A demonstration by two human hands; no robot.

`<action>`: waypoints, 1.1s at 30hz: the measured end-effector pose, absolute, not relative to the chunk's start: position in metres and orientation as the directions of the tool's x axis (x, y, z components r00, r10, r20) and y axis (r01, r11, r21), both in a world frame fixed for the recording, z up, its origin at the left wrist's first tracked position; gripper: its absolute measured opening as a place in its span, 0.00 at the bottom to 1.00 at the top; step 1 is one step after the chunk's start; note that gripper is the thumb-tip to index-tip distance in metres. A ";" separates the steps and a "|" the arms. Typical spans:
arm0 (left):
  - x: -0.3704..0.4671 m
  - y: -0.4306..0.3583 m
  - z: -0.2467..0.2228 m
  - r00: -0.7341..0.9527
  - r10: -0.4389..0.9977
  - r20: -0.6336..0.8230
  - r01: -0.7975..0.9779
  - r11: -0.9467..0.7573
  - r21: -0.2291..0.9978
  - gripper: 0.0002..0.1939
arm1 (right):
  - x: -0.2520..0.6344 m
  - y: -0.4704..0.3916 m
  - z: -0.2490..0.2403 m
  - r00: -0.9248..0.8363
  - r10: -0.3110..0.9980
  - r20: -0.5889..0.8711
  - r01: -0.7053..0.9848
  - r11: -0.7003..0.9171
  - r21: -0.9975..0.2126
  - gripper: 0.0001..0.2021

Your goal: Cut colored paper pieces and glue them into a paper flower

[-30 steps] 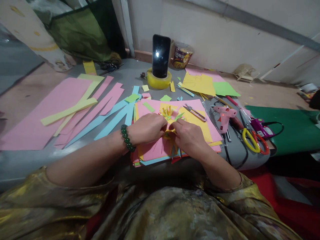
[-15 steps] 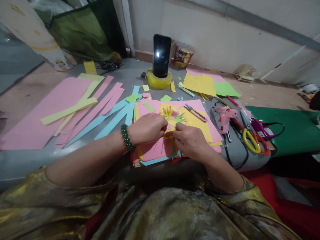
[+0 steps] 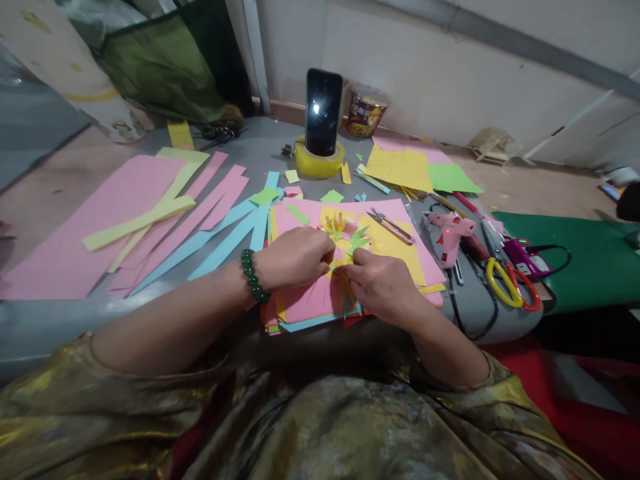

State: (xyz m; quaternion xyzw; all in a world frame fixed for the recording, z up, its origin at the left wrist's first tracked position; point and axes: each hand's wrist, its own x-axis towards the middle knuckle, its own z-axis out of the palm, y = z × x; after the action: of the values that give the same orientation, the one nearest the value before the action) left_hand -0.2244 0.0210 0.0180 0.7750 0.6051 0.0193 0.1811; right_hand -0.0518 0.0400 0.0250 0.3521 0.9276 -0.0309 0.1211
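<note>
My left hand [image 3: 293, 257], with a green bead bracelet at the wrist, and my right hand [image 3: 380, 283] meet over a stack of coloured paper sheets [image 3: 420, 257]. Both pinch a small yellow paper piece [image 3: 340, 267] between their fingertips. Just beyond the fingers lies a small paper flower [image 3: 345, 230] with yellow fringe, a pink bit and green leaves. Most of the yellow piece is hidden by my fingers.
Small snips [image 3: 390, 225] lie on the stack. A pink glue gun [image 3: 450, 230], yellow and red scissors [image 3: 513, 285] and a purple tool [image 3: 520, 257] sit to the right. A phone [image 3: 323, 112] stands in a yellow tape roll [image 3: 319, 163]. Pink, yellow and blue paper strips [image 3: 165, 220] spread left.
My right hand has slid slightly toward me and to the left along the yellow piece. The green leaves of the flower show more. The left hand has barely moved.
</note>
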 end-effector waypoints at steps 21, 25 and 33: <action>-0.219 0.019 0.026 0.190 0.949 -0.252 0.957 -0.121 0.265 0.12 | 0.007 0.048 -0.001 -0.464 0.741 0.486 0.508 0.672 -0.539 0.08; -0.217 0.018 0.028 0.205 0.940 -0.272 0.951 -0.126 0.282 0.11 | 0.045 0.062 0.003 -0.099 0.870 0.482 0.672 0.416 -0.612 0.12; -0.231 0.020 0.039 0.239 0.948 -0.212 0.895 -0.130 0.427 0.08 | 0.081 0.098 0.017 0.253 0.945 0.205 0.900 -0.153 -0.408 0.22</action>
State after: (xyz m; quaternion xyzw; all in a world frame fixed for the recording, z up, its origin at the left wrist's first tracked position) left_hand -0.2313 0.0200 0.0386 0.7496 0.6145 0.0553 0.2396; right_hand 0.0811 0.0983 0.0168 0.7576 0.6090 -0.0495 -0.2297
